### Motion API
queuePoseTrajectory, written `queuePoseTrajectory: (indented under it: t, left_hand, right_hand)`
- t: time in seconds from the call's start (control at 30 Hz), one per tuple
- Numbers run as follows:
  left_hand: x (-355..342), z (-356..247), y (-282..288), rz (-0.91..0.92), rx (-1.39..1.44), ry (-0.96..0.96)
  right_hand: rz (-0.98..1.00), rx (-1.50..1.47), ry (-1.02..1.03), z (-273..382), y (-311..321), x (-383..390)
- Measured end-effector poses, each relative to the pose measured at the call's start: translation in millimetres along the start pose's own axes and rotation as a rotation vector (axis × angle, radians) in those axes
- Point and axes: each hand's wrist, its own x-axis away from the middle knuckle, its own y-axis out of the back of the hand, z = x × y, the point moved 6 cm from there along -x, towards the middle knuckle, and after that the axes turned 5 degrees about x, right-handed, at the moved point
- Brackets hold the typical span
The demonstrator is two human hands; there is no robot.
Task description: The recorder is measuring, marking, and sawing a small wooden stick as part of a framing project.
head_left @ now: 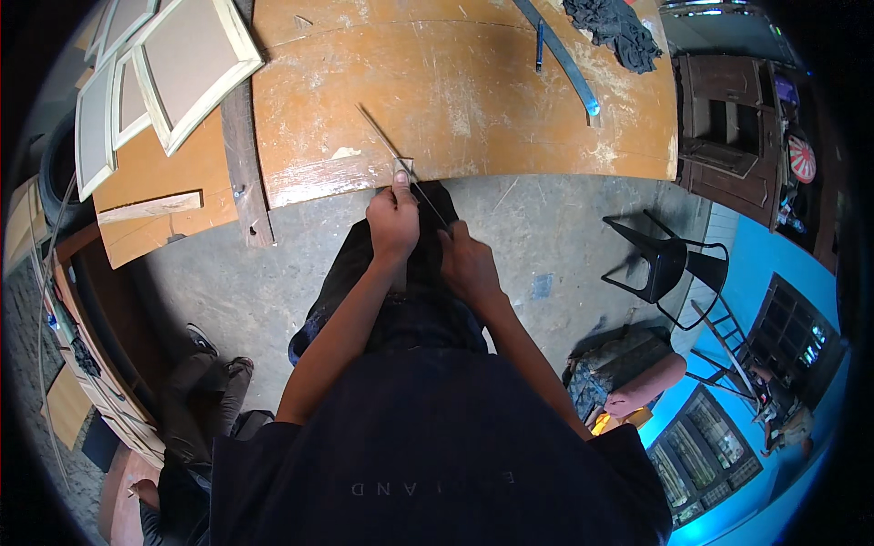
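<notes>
At the near edge of the worn orange-brown tabletop [364,82], my left hand [394,221] is closed, its thumb pressed on a small light wooden piece [406,164]. My right hand [470,262] is wrapped round the lower end of a long thin tool [380,129], perhaps a file or a narrow saw; its handle is hidden in my fingers. The tool slants up and to the left, passing right beside my left thumb and the wooden piece, with its far end over the tabletop. Whether it touches the piece is too small to tell.
Several light wooden frames [166,136] are piled at the far left. A wooden strip [150,207] and a dark beam [241,155] lie nearby. At the far right are a metal ruler [569,68], a blue pen [539,47] and dark cloth [619,35]. A black chair [667,269] stands right; another person's legs [202,391] show left.
</notes>
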Motion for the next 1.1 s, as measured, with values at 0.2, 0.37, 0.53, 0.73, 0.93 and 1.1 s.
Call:
queuePoseTrajectory:
  t: [0.2,0.37,0.53,0.73,0.93,1.1]
  left_hand:
    - [2.7,-8.0,0.5,-0.026,-0.066,-0.056]
    - [-2.3,-0.2,2.5,-0.017,-0.028,0.028]
    - [4.3,-8.3,2.8,0.104,0.2,0.223]
    - [5.6,-2.6,-4.3,0.182,0.396,0.345]
    - [3.0,1.6,-2.8,0.088,0.249,0.236]
    - [-0.8,2.5,-3.0,0.037,0.122,0.121]
  right_hand:
    - [-0.014,-0.012,0.03,13.2,1.4,-22.9]
    - [-0.055,-0.021,0.054,19.7,-0.8,-31.8]
    - [-0.035,-0.053,0.049,17.4,3.4,-32.9]
    - [-0.013,-0.136,0.063,17.8,10.9,-32.3]
    - [-0.047,-0.174,-0.032,-9.2,12.3,2.6]
    - [-0.047,-0.067,-0.085,-10.7,7.2,-2.2]
